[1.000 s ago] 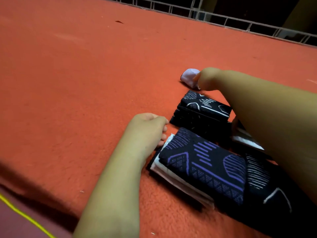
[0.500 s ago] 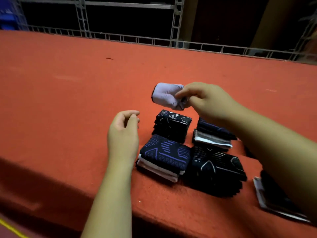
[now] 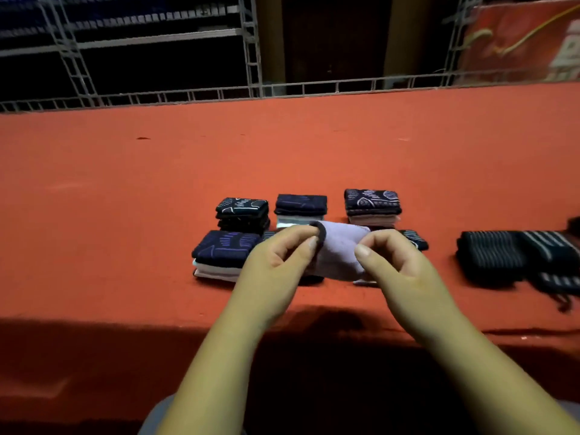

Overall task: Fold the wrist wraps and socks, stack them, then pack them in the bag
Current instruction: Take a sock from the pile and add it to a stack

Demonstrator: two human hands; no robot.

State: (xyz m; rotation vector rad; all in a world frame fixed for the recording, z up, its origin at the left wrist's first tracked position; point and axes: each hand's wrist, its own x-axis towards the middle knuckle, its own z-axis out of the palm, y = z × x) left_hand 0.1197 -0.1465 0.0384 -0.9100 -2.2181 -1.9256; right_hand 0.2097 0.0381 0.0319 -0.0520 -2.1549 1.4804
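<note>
I hold a pale lilac sock (image 3: 340, 249) with a dark cuff in the air above the table's near edge. My left hand (image 3: 276, 262) pinches its cuff end and my right hand (image 3: 395, 259) pinches its other end. Behind it sit several stacks of folded dark patterned socks: a black one (image 3: 243, 211), a navy one (image 3: 300, 207), a third at back right (image 3: 372, 205) and a blue-patterned one on white socks (image 3: 224, 254). Another stack is partly hidden behind my right hand. Black striped wrist wraps (image 3: 508, 255) lie to the right.
The red felt table (image 3: 125, 199) stretches wide to the left and back. A metal truss rail (image 3: 282, 89) runs along its far edge, with dark shelving behind. A red banner (image 3: 521, 42) hangs at the top right. No bag is in view.
My right hand lifted the lilac sock off the table and brought it toward me. My left hand rose and took hold of its cuff end. The view pulled back.
</note>
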